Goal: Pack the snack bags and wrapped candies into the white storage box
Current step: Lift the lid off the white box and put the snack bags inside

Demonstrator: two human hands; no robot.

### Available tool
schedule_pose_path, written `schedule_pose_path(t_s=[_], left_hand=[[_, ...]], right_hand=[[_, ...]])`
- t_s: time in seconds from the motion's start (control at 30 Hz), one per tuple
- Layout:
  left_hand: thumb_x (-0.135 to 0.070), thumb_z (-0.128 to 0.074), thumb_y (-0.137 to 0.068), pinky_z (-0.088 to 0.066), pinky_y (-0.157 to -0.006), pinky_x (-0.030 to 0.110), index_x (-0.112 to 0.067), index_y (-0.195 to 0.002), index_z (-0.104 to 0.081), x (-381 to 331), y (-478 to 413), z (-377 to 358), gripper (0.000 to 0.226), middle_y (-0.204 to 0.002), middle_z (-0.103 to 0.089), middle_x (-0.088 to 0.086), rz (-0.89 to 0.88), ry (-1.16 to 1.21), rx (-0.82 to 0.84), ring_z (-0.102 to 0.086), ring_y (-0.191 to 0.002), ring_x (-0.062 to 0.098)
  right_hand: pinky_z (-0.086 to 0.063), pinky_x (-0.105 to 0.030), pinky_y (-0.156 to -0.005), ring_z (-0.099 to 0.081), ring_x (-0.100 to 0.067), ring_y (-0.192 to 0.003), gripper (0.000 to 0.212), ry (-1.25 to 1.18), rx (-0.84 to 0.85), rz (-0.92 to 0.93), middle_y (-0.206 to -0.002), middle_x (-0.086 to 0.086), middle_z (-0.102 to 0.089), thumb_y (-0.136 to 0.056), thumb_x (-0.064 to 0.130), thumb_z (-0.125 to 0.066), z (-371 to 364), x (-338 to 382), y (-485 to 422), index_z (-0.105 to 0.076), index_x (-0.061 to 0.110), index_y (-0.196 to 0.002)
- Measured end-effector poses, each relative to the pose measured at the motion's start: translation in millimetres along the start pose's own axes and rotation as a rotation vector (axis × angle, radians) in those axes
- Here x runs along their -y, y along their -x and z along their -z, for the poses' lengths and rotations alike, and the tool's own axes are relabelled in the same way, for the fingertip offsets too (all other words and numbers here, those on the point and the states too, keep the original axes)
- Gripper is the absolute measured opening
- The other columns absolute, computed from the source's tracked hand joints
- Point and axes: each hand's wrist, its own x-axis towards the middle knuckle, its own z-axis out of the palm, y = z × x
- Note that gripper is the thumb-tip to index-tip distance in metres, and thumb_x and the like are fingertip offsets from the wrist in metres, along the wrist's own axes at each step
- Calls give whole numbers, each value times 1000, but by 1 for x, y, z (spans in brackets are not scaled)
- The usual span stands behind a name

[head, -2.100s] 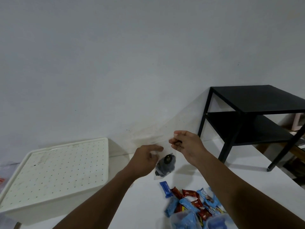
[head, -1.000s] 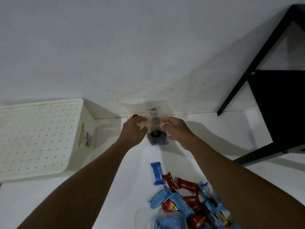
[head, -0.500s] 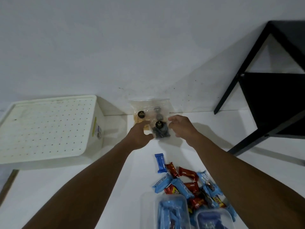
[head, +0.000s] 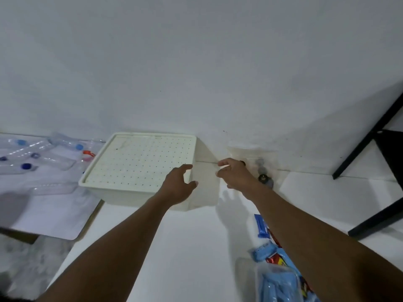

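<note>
Box (head: 130,197): lid (head: 139,160) looks stiff, light (still on); lift its corner.
Left hand (head: 179,185): fingers apart, by that corner.
Right hand (head: 236,176): loose, empty.

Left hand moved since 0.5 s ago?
Yes. Left hand went left, away from the clear snack bag, to the near right corner of the white storage box.

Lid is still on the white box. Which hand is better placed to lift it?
Left, probably. The left hand is at the lid's near right corner, fingers curved around it. The right hand is off the box, in front of the snack bags by the wall.
</note>
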Motion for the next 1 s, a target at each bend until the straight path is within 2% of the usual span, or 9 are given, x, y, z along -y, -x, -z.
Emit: schedule_pose_path(t_s=[0.2, 0.33, 0.43, 0.5, 0.6, 0.67, 0.83, 0.9, 1.0], left_hand=[[-33, -70, -91, -41, -110, 37, -27, -145, -44, 55, 3, 59, 61, -146, -49, 7, -24, -11, -9, -52, -131, 26], [-33, -70, -90, -37, -108, 31, -26, -145, -45, 96, 1, 91, 60, -145, -50, 7, -36, -38, -6, -50, -132, 23], [-35, -70, -89, -33, -101, 24, -26, -144, -46, 128, -4, 109, 61, -145, -51, 6, -33, -56, -9, -51, -130, 19], [-38, -72, -87, -34, -106, 29, -27, -143, -47, 151, -12, 118, 63, -146, -50, 5, -20, -57, -5, -49, -132, 21], [-46, -73, -83, -30, -115, 41, -27, -142, -49, 179, -24, 129, 66, -148, -49, 5, -4, -96, -18, -41, -138, 26], [-58, -70, -78, -26, -115, 43, -30, -141, -49, 196, -34, 135, 72, -151, -46, 4, 11, -129, -41, -34, -142, 27], [-70, -67, -74, -21, -119, 60, -41, -141, -44, 237, -56, 143, 76, -163, -21, 7, 125, -338, -132, -11, -150, 41], [-74, -70, -69, -16, -118, 66, -45, -138, -43, 253, -62, 146, 79, -163, -11, 8, 203, -338, -149, -5, -148, 49], [-83, -72, -55, -24, -113, 69, -47, -143, -32, 267, -69, 154, 103, -162, -6, 8, 309, -218, -90, -16, -144, 51]], right_hand=[[-49, -33, -84, -57, -17, -95, 34, 4, -26, 21, -116, -4, -64, -87, 20, -65, -61, 33, 2, -60, 21, -121], [-47, -30, -88, -58, -19, -108, 39, 63, -57, 49, -124, -5, -60, -90, 24, -65, -101, 47, -2, -57, 21, -128], [-45, -23, -75, -56, -16, -98, 40, 134, -116, 64, -122, -3, -54, -91, 28, -66, -128, 45, -7, -55, 25, -129], [-48, -23, -72, -58, -16, -90, 41, 185, -156, 49, -125, -4, -53, -89, 32, -67, -144, 38, -15, -55, 28, -128], [-52, -37, -93, -59, -20, -97, 44, 234, -205, -4, -132, -8, -48, -84, 41, -69, -165, 28, -24, -54, 34, -126], [-51, -42, -98, -61, -23, -103, 47, 233, -218, -25, -135, -8, -47, -81, 46, -70, -176, 23, -32, -54, 35, -124], [-47, -39, -101, -52, -32, -121, 56, 294, -282, -83, -137, -12, -36, -84, 46, -68, -194, 16, -56, -48, 31, -134], [-42, -39, -101, -46, -34, -127, 57, 347, -323, -74, -139, -13, -35, -86, 45, -66, -199, 12, -61, -46, 32, -137], [-43, -42, -99, -38, -33, -130, 57, 402, -400, -59, -137, -12, -36, -89, 48, -64, -203, 9, -67, -44, 38, -141]])
